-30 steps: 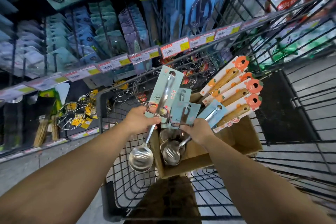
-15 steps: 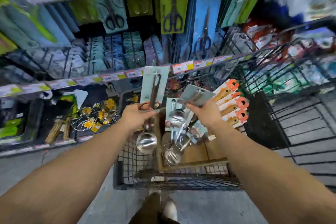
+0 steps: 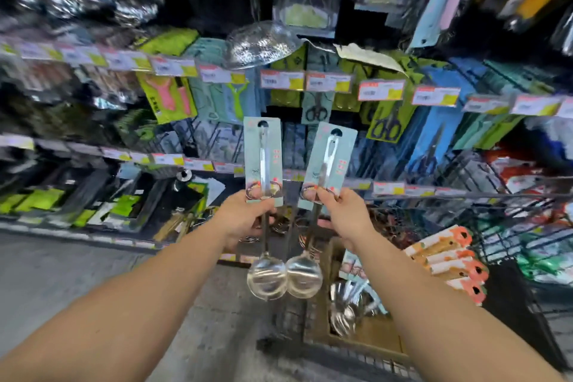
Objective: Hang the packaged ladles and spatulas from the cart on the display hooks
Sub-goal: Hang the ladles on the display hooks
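Left hand (image 3: pixel 245 217) and right hand (image 3: pixel 342 214) each grip 1 teal-carded steel ladle (image 3: pixel 263 164); swinging bowls could clash, twisting cards off-hook.

Single head-worn view, looking forward and slightly down

It faces the display shelving (image 3: pixel 279 80) at close range, with both forearms reaching forward and the cart (image 3: pixel 511 226) lower right.
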A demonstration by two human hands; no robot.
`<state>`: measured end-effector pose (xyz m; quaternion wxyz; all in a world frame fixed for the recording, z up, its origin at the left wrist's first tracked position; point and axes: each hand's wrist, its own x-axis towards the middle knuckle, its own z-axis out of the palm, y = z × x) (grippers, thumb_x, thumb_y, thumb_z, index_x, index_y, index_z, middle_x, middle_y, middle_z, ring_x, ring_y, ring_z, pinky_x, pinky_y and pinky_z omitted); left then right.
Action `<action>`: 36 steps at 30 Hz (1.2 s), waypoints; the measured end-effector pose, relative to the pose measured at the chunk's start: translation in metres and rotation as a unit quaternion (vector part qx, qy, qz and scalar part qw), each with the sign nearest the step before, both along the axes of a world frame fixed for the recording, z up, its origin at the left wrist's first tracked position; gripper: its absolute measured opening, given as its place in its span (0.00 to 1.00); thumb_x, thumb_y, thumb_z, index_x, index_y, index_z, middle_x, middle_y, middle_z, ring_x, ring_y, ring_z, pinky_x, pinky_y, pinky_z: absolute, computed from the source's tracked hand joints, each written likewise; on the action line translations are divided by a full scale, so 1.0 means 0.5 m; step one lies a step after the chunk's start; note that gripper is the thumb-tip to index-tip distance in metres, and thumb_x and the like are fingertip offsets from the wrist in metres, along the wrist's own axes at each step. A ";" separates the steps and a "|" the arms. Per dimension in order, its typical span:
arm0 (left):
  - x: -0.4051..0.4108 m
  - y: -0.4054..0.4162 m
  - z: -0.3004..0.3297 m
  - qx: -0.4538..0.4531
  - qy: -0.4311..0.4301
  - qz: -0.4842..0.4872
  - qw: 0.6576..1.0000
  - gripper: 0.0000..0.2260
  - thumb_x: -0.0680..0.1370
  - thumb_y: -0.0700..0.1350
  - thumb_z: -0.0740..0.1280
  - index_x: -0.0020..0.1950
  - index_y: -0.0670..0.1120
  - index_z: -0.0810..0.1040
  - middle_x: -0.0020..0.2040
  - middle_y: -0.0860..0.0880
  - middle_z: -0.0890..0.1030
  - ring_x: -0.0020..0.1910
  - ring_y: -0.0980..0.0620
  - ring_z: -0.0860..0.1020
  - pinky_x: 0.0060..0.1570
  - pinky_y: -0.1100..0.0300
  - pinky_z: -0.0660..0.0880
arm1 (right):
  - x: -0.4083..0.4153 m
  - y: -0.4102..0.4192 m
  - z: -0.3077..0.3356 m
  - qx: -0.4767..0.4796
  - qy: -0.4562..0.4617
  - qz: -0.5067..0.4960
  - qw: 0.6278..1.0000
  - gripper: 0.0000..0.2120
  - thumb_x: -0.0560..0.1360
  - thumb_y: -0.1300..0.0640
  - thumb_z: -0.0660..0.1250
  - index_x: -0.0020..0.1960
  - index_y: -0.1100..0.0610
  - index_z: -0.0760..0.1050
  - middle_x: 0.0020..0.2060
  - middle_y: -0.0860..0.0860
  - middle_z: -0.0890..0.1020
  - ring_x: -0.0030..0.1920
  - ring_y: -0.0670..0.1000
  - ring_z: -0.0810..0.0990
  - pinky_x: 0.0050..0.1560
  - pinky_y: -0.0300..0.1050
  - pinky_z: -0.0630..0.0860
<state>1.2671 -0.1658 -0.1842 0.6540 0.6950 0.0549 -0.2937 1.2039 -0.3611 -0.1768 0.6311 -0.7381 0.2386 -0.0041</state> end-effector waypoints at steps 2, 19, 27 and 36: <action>0.024 0.067 0.028 -0.016 -0.011 0.005 1.000 0.13 0.77 0.43 0.69 0.59 0.42 0.74 0.43 0.45 0.83 0.39 0.48 0.81 0.39 0.53 0.79 | 0.042 0.061 0.019 -0.045 -0.022 0.016 0.999 0.15 0.77 0.45 0.65 0.49 0.55 0.83 0.47 0.50 0.86 0.50 0.56 0.83 0.44 0.59 0.83; 0.336 0.767 0.320 -0.040 -0.217 0.108 0.969 0.13 0.77 0.48 0.68 0.58 0.42 0.74 0.46 0.46 0.85 0.38 0.53 0.82 0.33 0.61 0.76 | 0.412 0.768 0.291 -0.109 -0.188 0.064 0.974 0.13 0.76 0.45 0.65 0.50 0.54 0.76 0.48 0.55 0.85 0.49 0.59 0.83 0.41 0.64 0.81; 0.497 0.836 0.374 -0.083 -0.261 0.134 0.952 0.03 0.76 0.46 0.69 0.48 0.48 0.78 0.44 0.45 0.86 0.43 0.48 0.83 0.54 0.45 0.78 | 0.556 0.857 0.380 -0.133 -0.221 0.065 0.964 0.05 0.79 0.47 0.65 0.51 0.48 0.74 0.46 0.48 0.86 0.40 0.56 0.82 0.37 0.53 0.81; 0.709 0.853 0.402 -0.118 -0.292 0.155 0.936 0.05 0.77 0.46 0.69 0.50 0.47 0.79 0.41 0.48 0.86 0.41 0.49 0.83 0.44 0.50 0.79 | 0.799 0.894 0.434 -0.148 -0.285 0.060 0.945 0.14 0.78 0.49 0.64 0.53 0.61 0.73 0.43 0.46 0.87 0.29 0.46 0.74 0.32 0.49 0.73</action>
